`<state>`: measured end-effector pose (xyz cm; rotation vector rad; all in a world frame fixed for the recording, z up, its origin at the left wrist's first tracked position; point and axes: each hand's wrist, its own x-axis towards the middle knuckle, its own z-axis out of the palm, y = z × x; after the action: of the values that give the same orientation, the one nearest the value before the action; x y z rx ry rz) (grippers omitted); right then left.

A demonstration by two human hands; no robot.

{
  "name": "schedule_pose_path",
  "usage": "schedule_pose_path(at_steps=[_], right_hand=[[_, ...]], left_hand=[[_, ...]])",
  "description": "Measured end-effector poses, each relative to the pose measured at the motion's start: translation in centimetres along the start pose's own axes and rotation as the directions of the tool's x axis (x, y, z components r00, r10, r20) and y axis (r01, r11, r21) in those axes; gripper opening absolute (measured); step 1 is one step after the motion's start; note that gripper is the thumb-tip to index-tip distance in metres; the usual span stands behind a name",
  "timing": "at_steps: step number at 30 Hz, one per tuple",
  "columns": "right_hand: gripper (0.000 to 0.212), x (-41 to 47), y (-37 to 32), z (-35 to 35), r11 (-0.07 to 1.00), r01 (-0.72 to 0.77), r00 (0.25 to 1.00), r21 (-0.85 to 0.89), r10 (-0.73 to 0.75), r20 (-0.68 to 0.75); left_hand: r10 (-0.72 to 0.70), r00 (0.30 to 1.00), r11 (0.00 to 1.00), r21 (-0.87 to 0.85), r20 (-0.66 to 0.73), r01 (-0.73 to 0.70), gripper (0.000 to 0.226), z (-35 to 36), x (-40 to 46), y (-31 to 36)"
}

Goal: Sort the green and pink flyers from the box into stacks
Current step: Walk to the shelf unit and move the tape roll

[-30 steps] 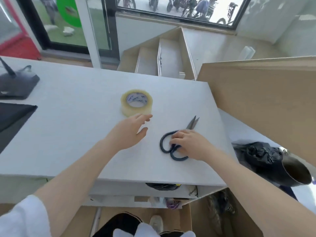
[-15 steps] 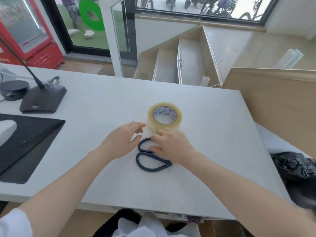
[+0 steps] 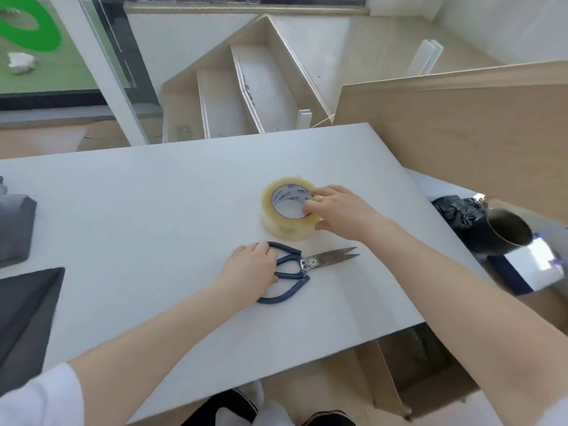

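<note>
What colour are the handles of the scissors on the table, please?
Dark blue, seen in the head view; the scissors have bare metal blades.

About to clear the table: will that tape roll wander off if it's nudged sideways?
Probably not: the tape roll lies flat on the table, so it should slide. Stood on edge, it could roll. The right hand grips its rim.

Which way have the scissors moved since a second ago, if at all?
Yes. The scissors were right of the tape roll; they now lie in front of it, toward the person, under the left hand.
</note>
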<state>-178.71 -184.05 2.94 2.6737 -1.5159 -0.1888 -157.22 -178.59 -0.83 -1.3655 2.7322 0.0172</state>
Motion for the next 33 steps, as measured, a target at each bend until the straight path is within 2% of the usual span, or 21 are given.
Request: schedule_pose_path(at_steps=[1, 4, 7, 9, 13, 16, 19, 21, 23, 24, 26, 28, 31, 33], right_hand=[[0.031, -1.0, 0.2, 0.1, 0.999, -0.03, 0.999, -0.017, 0.03, 0.019], [0.031, -4.8, 0.8, 0.5, 0.993, -0.111, 0.993, -0.047, 0.113, 0.031], [0.031, -9.8, 0.6, 0.6, 0.973, -0.231, 0.972, 0.025, 0.23, 0.049], [0.031, -13.7, 0.1, 0.4, 0.948, -0.311, 0.95, 0.067, 0.307, 0.058], [0.035, -23.0, -1.8, 0.5, 0.924, -0.377, 0.926, 0.066, 0.375, 0.048], [0.035, -29.3, -4.1, 1.2, 0.905, -0.393, 0.915, 0.164, 0.402, -0.03], [0.034, -33.5, -6.7, 3.3, 0.937, -0.299, 0.94, 0.181, 0.322, -0.115], [0.036, -35.0, -8.6, 5.5, 0.95, -0.279, 0.947, 0.143, 0.296, -0.121], [0.036, -35.6, -10.1, 7.8, 0.942, -0.31, 0.938, 0.13, 0.326, -0.121], [0.035, -35.5, -10.6, 8.9, 0.932, -0.338, 0.928, 0.132, 0.353, -0.122], [0.033, -34.9, -11.1, 10.9, 0.911, -0.393, 0.908, 0.126, 0.406, -0.101], [0.028, -33.7, -11.1, 12.8, 0.891, -0.443, 0.891, 0.095, 0.45, -0.063], [0.023, -31.7, -10.6, 15.9, 0.867, -0.498, 0.865, 0.035, 0.499, -0.059], [0.026, -30.4, -10.2, 17.6, 0.853, -0.522, 0.851, -0.011, 0.52, -0.075]], left_hand=[[-0.003, 1.0, 1.0, 0.001, 0.014, 0.003, 0.032, 0.2, -0.3, 0.1], [0.117, 0.984, 0.993, 0.05, -0.137, -0.111, 0.036, -0.9, -1.2, 1.1], [0.224, 0.969, 0.974, 0.067, -0.109, -0.217, 0.024, -0.6, -2.6, 3.2], [0.279, 0.949, 0.96, 0.078, -0.147, -0.27, 0.026, -0.4, -4.1, 5.2], [0.321, 0.884, 0.947, 0.099, -0.338, -0.306, 0.021, 0.7, -7.8, 10.9], [0.366, 0.862, 0.93, 0.102, -0.35, -0.354, 0.029, 2.4, -11.5, 15.2], [0.384, 0.888, 0.923, 0.092, -0.253, -0.373, 0.032, 5.4, -15.3, 18.2], [0.275, 0.948, 0.961, 0.069, -0.158, -0.267, 0.034, 7.6, -16.5, 19.4], [0.064, 0.998, 0.998, 0.022, 0.001, -0.064, 0.033, 9.2, -16.1, 19.8], [-0.051, 0.994, 0.998, 0.042, 0.093, 0.047, 0.029, 10.0, -15.2, 19.8], [-0.229, 0.95, 0.973, 0.091, 0.212, 0.214, 0.029, 11.6, -13.2, 19.5], [-0.343, 0.916, 0.939, 0.066, 0.207, 0.336, 0.031, 12.5, -10.7, 19.6], [-0.492, 0.859, 0.856, -0.1, 0.143, 0.507, 0.03, 14.2, -6.1, 19.5], [-0.569, 0.807, 0.779, -0.21, 0.157, 0.59, 0.031, 15.2, -2.9, 19.1]])
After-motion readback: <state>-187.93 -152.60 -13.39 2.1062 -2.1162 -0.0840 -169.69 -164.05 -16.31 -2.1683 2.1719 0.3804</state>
